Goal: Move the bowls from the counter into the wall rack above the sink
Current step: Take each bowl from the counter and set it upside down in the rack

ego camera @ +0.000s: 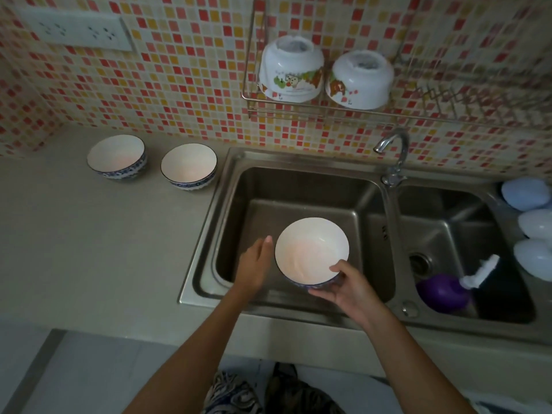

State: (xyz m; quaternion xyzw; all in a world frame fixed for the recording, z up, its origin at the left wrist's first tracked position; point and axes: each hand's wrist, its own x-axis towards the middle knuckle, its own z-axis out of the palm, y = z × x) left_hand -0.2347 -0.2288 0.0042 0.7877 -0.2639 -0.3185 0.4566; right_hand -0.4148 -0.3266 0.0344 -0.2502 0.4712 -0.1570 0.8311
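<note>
A white bowl with a blue patterned outside [310, 249] is held upright over the left sink basin. My right hand [343, 286] grips its near rim, thumb inside and fingers underneath. Just left of that bowl, my left hand [257, 262] has straight fingers; whether it touches the bowl I cannot tell. Two more blue-patterned bowls [117, 156] [188, 165] stand upright on the counter by the tiled wall. The wire wall rack [254, 100] above the sink holds two upside-down white bowls with cartoon prints [291, 73] [360, 80].
A steel double sink [227, 186] has a tap [394, 150] between its basins. The right basin holds a purple bottle [442, 291] with a white pump. Several pale egg-shaped objects [525, 194] lie at the right edge. A wall socket [74, 31] sits at upper left.
</note>
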